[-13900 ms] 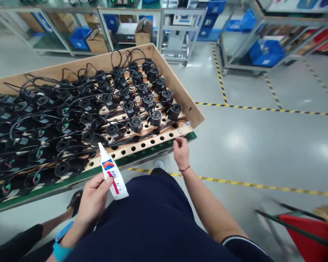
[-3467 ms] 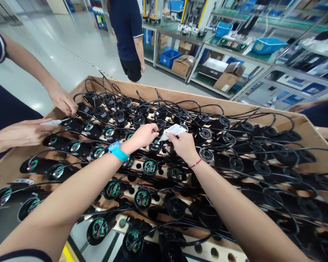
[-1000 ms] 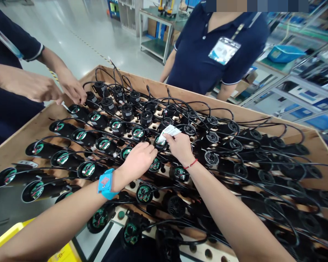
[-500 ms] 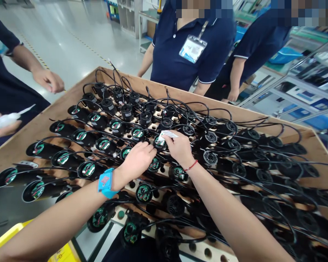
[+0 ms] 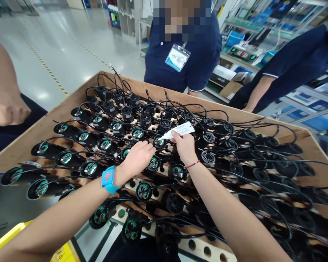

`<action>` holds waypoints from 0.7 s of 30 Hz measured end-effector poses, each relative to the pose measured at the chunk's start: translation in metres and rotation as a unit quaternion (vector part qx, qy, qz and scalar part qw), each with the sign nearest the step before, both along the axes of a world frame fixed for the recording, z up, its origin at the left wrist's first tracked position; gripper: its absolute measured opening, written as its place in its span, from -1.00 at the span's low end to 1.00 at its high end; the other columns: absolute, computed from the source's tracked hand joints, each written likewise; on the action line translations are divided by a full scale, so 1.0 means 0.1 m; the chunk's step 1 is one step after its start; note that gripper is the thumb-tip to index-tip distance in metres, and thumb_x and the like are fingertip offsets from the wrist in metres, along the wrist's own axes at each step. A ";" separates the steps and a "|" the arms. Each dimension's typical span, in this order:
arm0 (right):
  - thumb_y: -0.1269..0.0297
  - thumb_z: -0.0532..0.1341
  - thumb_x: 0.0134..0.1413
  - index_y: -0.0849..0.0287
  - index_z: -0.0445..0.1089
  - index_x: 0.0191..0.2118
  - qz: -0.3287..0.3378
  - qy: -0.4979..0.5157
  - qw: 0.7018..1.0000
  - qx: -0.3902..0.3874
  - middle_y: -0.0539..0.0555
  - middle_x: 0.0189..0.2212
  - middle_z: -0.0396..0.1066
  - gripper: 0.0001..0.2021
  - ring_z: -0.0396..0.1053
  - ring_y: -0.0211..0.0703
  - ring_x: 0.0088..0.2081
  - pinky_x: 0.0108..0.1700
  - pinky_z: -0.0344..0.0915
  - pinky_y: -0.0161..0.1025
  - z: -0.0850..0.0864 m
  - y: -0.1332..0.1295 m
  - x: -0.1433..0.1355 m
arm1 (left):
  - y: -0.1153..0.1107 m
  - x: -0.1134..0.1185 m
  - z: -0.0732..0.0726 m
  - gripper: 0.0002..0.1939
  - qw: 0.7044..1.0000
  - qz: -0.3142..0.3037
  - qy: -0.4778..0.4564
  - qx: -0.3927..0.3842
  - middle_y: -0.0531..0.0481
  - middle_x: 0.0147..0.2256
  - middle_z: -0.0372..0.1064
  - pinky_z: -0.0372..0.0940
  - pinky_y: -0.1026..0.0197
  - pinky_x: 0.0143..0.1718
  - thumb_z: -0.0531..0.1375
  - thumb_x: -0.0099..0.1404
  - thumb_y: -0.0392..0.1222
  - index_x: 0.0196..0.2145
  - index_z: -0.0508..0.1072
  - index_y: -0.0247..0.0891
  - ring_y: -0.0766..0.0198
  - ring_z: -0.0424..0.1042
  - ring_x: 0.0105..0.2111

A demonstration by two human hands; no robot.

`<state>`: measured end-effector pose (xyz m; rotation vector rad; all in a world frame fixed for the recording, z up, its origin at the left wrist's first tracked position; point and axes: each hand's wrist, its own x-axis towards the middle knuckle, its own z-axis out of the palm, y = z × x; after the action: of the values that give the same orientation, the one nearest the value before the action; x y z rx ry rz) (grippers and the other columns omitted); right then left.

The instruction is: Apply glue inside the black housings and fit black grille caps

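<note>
At one open housing [image 5: 159,143], the right grip [image 5: 186,146] pinches a slanting tube [image 5: 182,129], nozzle [image 5: 162,138] down-left

White tube [image 5: 181,131], tilted, nozzle [image 5: 164,137] over open black housing [image 5: 160,145].

"What's in the right hand [image 5: 184,145]?"

"A white tube [image 5: 182,130], pinched, its nozzle [image 5: 162,138] at the mouth of an open black housing [image 5: 159,143], green inside."

"And the left hand [image 5: 138,157]?"

"Curled palm-down just beside it, blue band [image 5: 110,180] on the wrist. A badge-wearing co-worker [image 5: 168,78] stands across the wooden crate [image 5: 22,145]."
</note>
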<state>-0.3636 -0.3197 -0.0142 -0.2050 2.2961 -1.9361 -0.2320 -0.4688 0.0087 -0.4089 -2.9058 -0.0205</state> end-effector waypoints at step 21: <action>0.42 0.30 0.02 0.16 0.31 -0.43 -0.078 -0.292 0.919 -0.255 -0.13 -0.63 0.36 -0.87 0.31 -0.43 -0.66 -0.62 0.32 -0.52 0.15 0.06 -0.01 | 0.02 -0.07 0.01 -0.76 1.000 0.026 0.003 0.014 -0.10 -0.37 0.36 0.15 0.10 -0.30 0.00 0.39 -0.25 -0.33 0.42 -0.32 0.14 0.31 -0.31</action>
<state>-0.3643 -0.3135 0.0004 0.4642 1.4470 -2.2406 -0.2394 -0.4665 0.0102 -0.3288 -2.9061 -0.0533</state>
